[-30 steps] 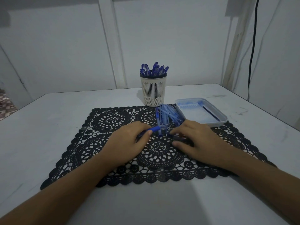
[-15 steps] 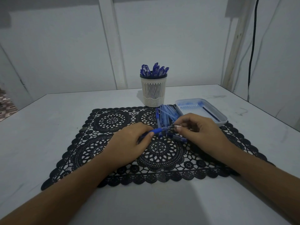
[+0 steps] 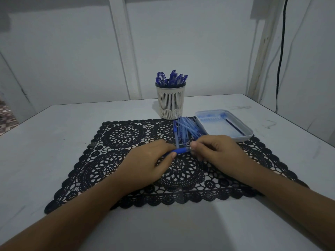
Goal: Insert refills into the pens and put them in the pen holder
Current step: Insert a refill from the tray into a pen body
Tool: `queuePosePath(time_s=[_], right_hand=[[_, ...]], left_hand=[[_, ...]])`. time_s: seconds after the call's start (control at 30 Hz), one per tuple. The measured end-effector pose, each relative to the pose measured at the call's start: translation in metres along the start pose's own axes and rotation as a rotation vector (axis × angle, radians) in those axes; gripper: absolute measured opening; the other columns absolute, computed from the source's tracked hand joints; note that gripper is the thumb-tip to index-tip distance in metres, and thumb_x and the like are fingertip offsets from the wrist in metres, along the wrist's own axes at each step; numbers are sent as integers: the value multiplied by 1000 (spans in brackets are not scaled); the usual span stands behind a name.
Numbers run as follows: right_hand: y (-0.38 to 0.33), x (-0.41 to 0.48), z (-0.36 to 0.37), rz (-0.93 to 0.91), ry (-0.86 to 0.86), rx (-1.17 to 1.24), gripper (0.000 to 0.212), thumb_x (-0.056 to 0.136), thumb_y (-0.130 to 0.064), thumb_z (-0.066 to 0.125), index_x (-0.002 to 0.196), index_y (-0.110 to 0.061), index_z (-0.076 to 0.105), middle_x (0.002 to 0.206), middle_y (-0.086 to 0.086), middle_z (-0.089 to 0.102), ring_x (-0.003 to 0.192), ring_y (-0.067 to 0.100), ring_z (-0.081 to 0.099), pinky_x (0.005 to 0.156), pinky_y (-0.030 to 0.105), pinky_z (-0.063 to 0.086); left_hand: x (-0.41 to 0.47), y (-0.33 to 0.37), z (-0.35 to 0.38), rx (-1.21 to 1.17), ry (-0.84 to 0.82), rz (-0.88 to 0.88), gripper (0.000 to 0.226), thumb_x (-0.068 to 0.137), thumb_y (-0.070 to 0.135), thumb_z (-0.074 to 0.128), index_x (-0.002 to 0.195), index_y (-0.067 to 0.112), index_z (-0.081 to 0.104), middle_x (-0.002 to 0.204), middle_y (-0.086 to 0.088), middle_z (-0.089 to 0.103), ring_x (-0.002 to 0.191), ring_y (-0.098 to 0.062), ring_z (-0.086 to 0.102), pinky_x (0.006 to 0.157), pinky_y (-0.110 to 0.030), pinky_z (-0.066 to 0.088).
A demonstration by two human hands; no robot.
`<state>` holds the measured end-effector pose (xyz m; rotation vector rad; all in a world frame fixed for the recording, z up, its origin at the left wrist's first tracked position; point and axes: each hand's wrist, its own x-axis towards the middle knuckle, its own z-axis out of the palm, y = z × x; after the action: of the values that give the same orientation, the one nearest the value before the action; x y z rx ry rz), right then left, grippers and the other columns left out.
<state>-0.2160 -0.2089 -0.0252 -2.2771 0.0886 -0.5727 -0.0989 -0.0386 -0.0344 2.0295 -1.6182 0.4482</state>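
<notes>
My left hand (image 3: pixel 147 161) grips a blue pen (image 3: pixel 181 150) that points right, low over the black lace mat (image 3: pixel 116 160). My right hand (image 3: pixel 217 151) pinches the pen's right end between thumb and fingers; what sits at that tip is too small to tell. Just behind both hands lies a pile of blue pens (image 3: pixel 186 130) on the mat. A white slotted pen holder (image 3: pixel 170 101) stands behind the pile, holding several blue pens. One dark refill (image 3: pixel 234 126) lies in the white tray (image 3: pixel 248 132) to the right.
The white table (image 3: pixel 54 127) runs to a wall behind and on the right. A black cable (image 3: pixel 280 55) hangs down the right wall. The table's left edge (image 3: pixel 23 120) is near a dark gap.
My right hand rose off the mat with something small pinched, then came left to the tip of the pen held by my left hand. The left hand barely moved.
</notes>
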Motion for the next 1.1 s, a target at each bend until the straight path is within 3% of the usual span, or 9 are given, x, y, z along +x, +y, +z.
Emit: queuePosePath(time_s=[0.1,0.17,0.2,0.37,0.5,0.57,0.73,0.87,1.1], right_hand=[[0,-1,1,8,-30,-40,23,90,-38,46,73,-30,59,61,-7,58,57,7,51,60,24,42],[1,-2,0,-32,-55,-19,1,88,-29,56,88,-28,56,69,-7,55,60,4,49,57,17,39],[1,-3,0,-56,-62,-21,6,86,-24,60,90,-26,55,69,-8,54,61,3,48,57,15,39],[1,-2,-2,-15,-74,-35,20,90,-34,49,78,-24,60,63,-7,62,60,13,57,61,28,46],[1,-3,-2,-53,-97,0,4,88,-24,56,86,-27,54,70,-2,59,64,16,54,64,33,46],[0,-2,-3,-33,-72,-38,16,90,-29,52,76,-24,57,65,-3,61,62,17,56,63,34,47],[1,-3,-2,-55,-95,-32,3,88,-28,55,86,-28,54,70,-6,55,60,5,47,59,22,41],[0,-3,-2,-15,-86,-53,20,91,-32,49,72,-28,54,65,-3,60,62,14,54,63,31,44],[3,-2,-4,-55,-95,-85,11,89,-27,54,78,-31,55,69,-3,59,61,4,47,56,20,37]], left_hand=[[1,1,0,-8,-5,11,33,92,38,38,105,20,63,79,22,45,68,8,42,63,-5,34],[1,1,0,-19,-3,5,33,91,38,39,105,20,63,80,23,44,69,13,42,64,-1,32],[1,1,0,-17,-4,5,33,91,38,39,104,20,63,80,23,44,70,12,42,64,0,31],[1,1,0,-3,-4,21,32,92,37,39,104,20,64,79,23,43,71,5,41,62,-3,33],[1,0,0,-2,4,19,33,92,37,39,105,20,64,80,23,45,72,4,43,62,-4,34],[0,0,1,5,1,26,33,92,38,39,104,20,64,79,22,45,71,4,43,61,-8,35],[1,1,2,-1,14,31,32,92,36,40,104,20,64,80,22,44,70,5,42,62,-6,34],[0,0,4,12,3,40,31,92,37,39,104,22,63,79,21,44,68,1,45,59,-16,38],[0,1,3,9,24,40,30,92,37,39,103,21,63,79,21,45,69,3,44,61,-14,37]])
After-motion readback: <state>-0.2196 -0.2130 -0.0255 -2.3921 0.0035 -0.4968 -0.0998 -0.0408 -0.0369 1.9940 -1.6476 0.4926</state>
